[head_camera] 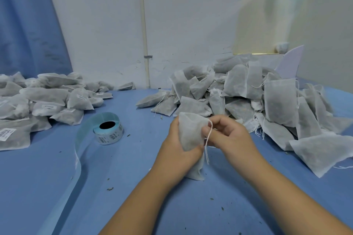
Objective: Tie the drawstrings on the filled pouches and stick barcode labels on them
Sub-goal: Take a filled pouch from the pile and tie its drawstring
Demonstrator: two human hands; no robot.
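A white filled pouch (190,135) stands upright over the blue cloth near the middle. My left hand (176,150) grips its body from the left, thumb across the lower front. My right hand (227,135) pinches the pale drawstring (208,143) at the pouch's top right corner; the string's loose end hangs down beside the pouch. A roll of barcode labels (109,131) lies to the left, with its blue backing strip (77,158) trailing toward me.
A heap of unlabelled pouches (267,101) with loose strings fills the right side. Pouches bearing barcode labels (44,101) are piled at the left. A white wall with a pipe (145,44) stands behind. Small plant crumbs dot the blue cloth (133,187).
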